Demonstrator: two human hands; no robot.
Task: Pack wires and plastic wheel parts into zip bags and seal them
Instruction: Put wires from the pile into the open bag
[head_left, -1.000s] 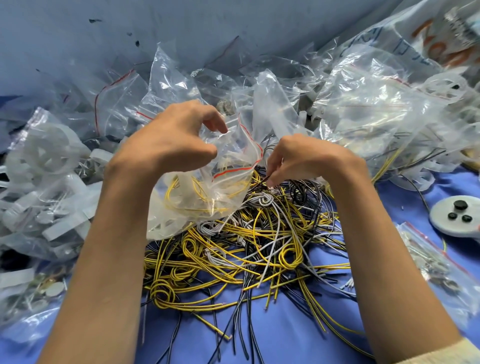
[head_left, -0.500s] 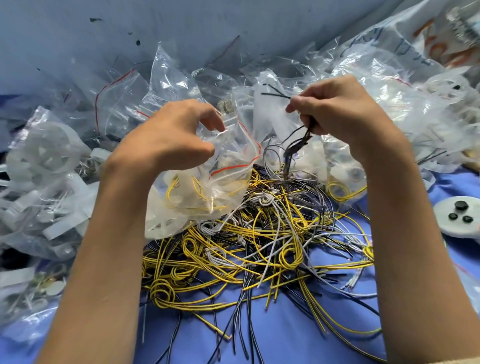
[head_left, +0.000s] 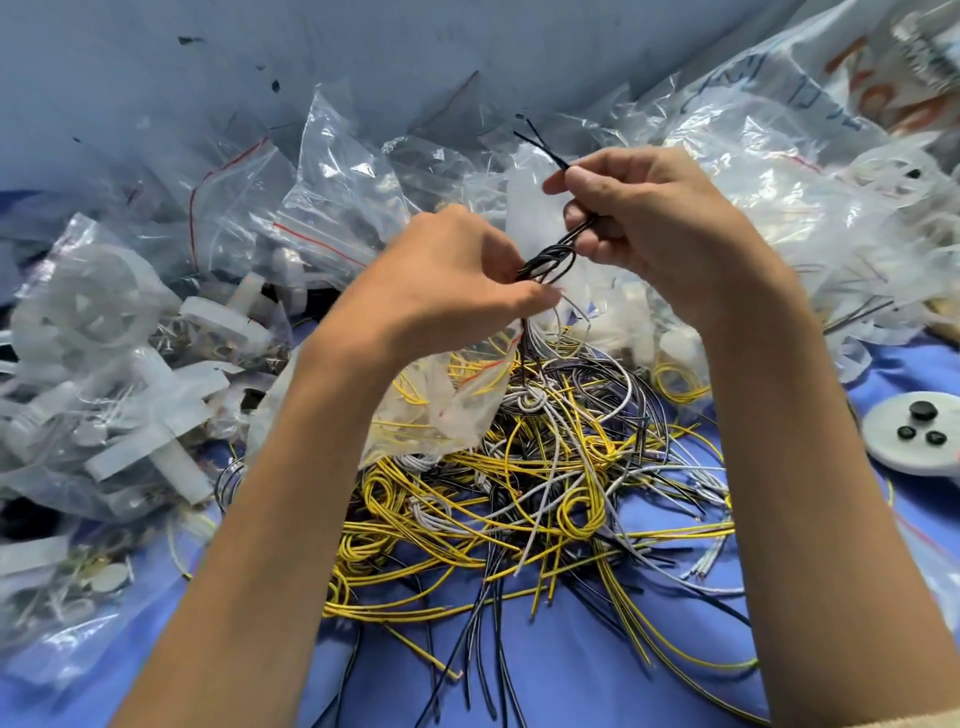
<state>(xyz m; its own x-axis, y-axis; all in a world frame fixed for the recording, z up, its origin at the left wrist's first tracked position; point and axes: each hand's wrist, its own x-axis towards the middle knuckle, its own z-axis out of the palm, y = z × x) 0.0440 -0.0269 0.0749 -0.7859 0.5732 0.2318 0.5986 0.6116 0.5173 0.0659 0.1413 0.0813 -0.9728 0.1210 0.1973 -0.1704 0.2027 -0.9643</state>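
- Your left hand (head_left: 441, 291) has moved right, away from where it held the bag's mouth half a second ago. It now meets the black wire bundle (head_left: 551, 258), which your right hand (head_left: 649, 228) keeps raised at much the same height.
- Right hand: thumb and fingers pinch the bundle's upper stretch, and the cut ends poke out up-left past the thumb.
- Left hand: thumb and forefinger pinch the bundle's lower loop. I cannot tell whether your hidden fingers also hold the zip bag (head_left: 447, 400).
- The bundle's long axis slants from upper right to lower left, spanning the short gap between your two grips. A few strands trail from the left pinch down toward the wire pile (head_left: 545, 493).
- The bag hangs just under your left hand with yellow wires inside and its mouth up near your thumb. It lies below and left of the bundle, so your left hand is the nearer. Feeding the lower end down first looks to be the way in.
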